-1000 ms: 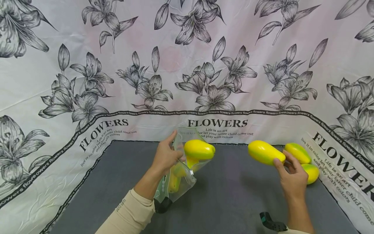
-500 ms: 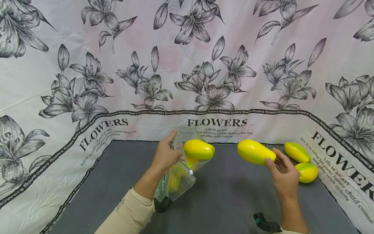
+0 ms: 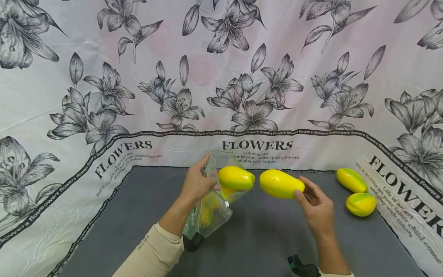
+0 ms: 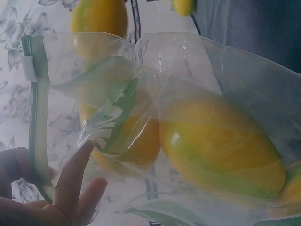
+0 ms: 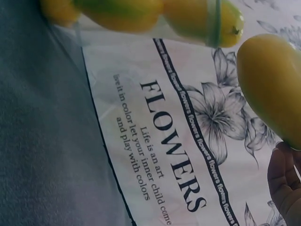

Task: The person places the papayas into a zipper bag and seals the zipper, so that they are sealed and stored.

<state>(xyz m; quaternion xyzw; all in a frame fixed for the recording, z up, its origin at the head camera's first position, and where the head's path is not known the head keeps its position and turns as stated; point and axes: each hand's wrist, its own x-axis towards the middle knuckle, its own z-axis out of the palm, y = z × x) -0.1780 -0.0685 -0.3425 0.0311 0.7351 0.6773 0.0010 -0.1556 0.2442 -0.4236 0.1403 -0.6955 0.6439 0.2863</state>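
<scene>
At the left, a cream sleeve (image 3: 152, 250) leads to the left hand (image 3: 196, 182), its thumb and fingers gripping the edge of a clear bag (image 3: 221, 218) with a green zip strip, the index finger stretched upward along the plastic. The bag leans above the grey surface (image 3: 138, 215), its mouth facing right. Low inside it, a yellow fruit (image 3: 206, 216) stands with its long axis steep; the left wrist view shows more fruits through the plastic, partly overlapped, so their number cannot be told. Higher up, the mouth fruit (image 3: 236, 178) lies nearly level, long axis running left to right, its stem-dimpled end aimed right and poking out past the zip strip.

Just right of that end, with a narrow gap between, the held fruit (image 3: 281, 184) is in the air in front of the bag's mouth. Its broad end points left toward the bag; its long axis slopes slightly down to the right, where the fingertips and thumb of the right hand (image 3: 316, 209) pinch the narrower end, parted only by the fruit's thickness.

Farther right on the surface, the upper fruit (image 3: 351, 180) slants down to the right, and just below it the lower fruit (image 3: 361, 204) lies almost level, left to right.
</scene>
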